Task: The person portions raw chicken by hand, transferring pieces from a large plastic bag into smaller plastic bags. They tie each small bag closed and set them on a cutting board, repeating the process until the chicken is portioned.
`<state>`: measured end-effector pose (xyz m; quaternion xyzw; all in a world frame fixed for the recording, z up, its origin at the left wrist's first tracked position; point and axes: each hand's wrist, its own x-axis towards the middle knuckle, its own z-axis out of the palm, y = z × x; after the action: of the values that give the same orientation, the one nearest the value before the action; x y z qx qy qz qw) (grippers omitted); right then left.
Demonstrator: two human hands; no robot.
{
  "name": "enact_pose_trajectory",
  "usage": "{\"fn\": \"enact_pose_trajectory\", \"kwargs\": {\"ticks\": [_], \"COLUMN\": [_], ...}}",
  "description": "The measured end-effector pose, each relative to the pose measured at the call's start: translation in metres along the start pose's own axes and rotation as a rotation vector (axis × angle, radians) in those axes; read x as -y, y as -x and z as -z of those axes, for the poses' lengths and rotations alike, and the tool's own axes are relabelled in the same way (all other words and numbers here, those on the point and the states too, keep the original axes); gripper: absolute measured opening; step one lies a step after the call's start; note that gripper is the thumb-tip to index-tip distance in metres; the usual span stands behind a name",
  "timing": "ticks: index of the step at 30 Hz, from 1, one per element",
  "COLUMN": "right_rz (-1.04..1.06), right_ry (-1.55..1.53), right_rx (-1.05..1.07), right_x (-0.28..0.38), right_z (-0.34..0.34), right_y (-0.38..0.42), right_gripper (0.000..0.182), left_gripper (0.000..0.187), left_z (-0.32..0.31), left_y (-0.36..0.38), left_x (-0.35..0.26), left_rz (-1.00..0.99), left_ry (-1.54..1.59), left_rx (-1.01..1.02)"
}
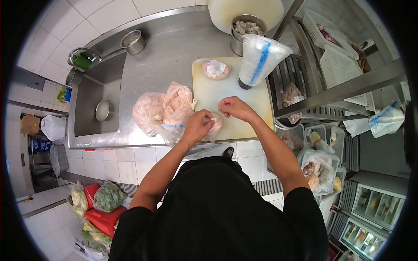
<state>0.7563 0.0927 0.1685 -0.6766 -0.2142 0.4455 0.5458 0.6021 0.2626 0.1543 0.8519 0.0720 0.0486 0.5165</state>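
My left hand (198, 126) is closed on the side of a small plastic bag of raw meat (215, 126) at the cutting board's near edge. My right hand (235, 108) is raised just above and right of it, fingers curled together; whatever they may pinch is too small to see. Another wrapped bag of pale meat (216, 69) lies at the back of the white cutting board (237, 127). Left of my left hand, a large open plastic bag of raw poultry (176, 102) rests on the steel counter beside a second full bag (148, 111).
A roll of clear plastic bags (263, 61) stands at the board's right back. Behind it is a metal pot (237, 45) of pale chunks. A sink (96, 106) lies left, a steel rack (339, 93) right. Bagged vegetables (109, 196) sit on the left side of the floor.
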Motion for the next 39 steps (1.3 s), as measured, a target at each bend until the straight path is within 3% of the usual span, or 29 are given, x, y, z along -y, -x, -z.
{"fn": "enact_pose_trajectory", "kwargs": {"ticks": [6, 8, 12, 14, 18, 20, 24, 26, 29, 39], "right_rz": [0.001, 0.122, 0.178, 0.281, 0.304, 0.413, 0.433, 0.234, 0.184, 0.161], "right_ry": [0.163, 0.456, 0.591, 0.810, 0.886, 0.929, 0.903, 0.616, 0.512, 0.363], "right_rx": [0.108, 0.048, 0.058, 0.124, 0.119, 0.111, 0.068, 0.012, -0.022, -0.018], "right_x": [-0.005, 0.000, 0.017, 0.024, 0.015, 0.011, 0.006, 0.009, 0.001, -0.028], "right_z": [-0.014, -0.018, -0.022, -0.023, -0.028, -0.028, -0.030, -0.031, -0.035, -0.040], "right_y": [0.010, 0.009, 0.011, 0.010, 0.009, 0.008, 0.010, 0.015, 0.017, 0.012], "right_gripper": [0.018, 0.016, 0.015, 0.019, 0.017, 0.017, 0.020, 0.019, 0.017, 0.014], "left_gripper": [0.024, 0.025, 0.025, 0.027, 0.033, 0.035, 0.028, 0.024, 0.021, 0.018], "left_z": [0.000, 0.000, 0.001, 0.001, -0.003, -0.005, -0.004, -0.004, -0.008, -0.016], "left_y": [0.001, 0.001, 0.001, 0.003, 0.001, 0.001, 0.003, 0.005, 0.006, 0.010], "left_x": [-0.001, -0.001, -0.002, -0.004, -0.007, -0.007, -0.004, 0.001, 0.010, 0.015], "left_rz": [0.021, 0.015, 0.017, 0.012, 0.026, 0.029, 0.065, 0.080, -0.045, -0.042], "left_ry": [0.020, 0.017, 0.002, 0.011, 0.051, 0.060, 0.078, 0.073, -0.059, -0.050], "left_rx": [-0.014, -0.017, -0.019, -0.015, -0.066, -0.087, -0.107, -0.093, -0.112, -0.109]}}
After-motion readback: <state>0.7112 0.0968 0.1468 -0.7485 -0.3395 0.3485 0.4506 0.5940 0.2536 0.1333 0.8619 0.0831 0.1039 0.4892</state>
